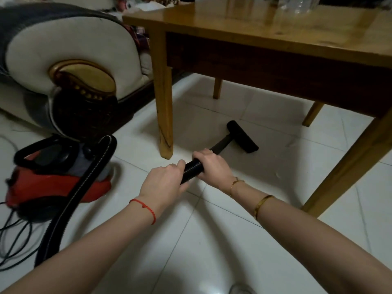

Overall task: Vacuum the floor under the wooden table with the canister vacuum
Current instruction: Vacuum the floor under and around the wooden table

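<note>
Hands meet at the middle of the frame on the ribbed black hose (192,168): the left hand (164,183) grips its near part, the right hand (212,164) curls round it just ahead. Beyond them the black nozzle (242,136) lies on the white tiled floor (222,240) under the wooden table (265,24). At lower left sits the red canister vacuum (53,175), beside a sofa (63,49).
</note>
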A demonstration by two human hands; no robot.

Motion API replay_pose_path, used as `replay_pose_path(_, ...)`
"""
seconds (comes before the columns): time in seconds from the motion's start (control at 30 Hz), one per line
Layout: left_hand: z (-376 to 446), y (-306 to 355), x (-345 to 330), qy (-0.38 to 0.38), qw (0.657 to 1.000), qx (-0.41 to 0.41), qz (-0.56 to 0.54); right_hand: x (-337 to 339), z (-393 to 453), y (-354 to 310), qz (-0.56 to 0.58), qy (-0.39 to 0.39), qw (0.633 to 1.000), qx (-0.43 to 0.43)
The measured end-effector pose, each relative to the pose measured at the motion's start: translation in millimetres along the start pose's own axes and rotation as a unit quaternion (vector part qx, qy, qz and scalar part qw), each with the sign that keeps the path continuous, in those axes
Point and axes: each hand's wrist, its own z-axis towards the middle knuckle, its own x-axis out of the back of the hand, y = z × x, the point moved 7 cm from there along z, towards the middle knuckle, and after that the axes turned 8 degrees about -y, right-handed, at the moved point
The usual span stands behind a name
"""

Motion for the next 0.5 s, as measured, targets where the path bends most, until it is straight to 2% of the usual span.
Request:
replay_pose_path(0.27,-47.7,-32.9,17.1,-0.013,1.0,0.001,-0.009,0.5,-11.2,-57.1,-0.009,0.019,1.0,-0.005)
replay_pose_path(0.5,-54.9,-40.4,16.2,-0.028,0.999,0.014,-0.018,-7.7,-8.3,-62.3,-0.025,0.028,0.999,-0.003)
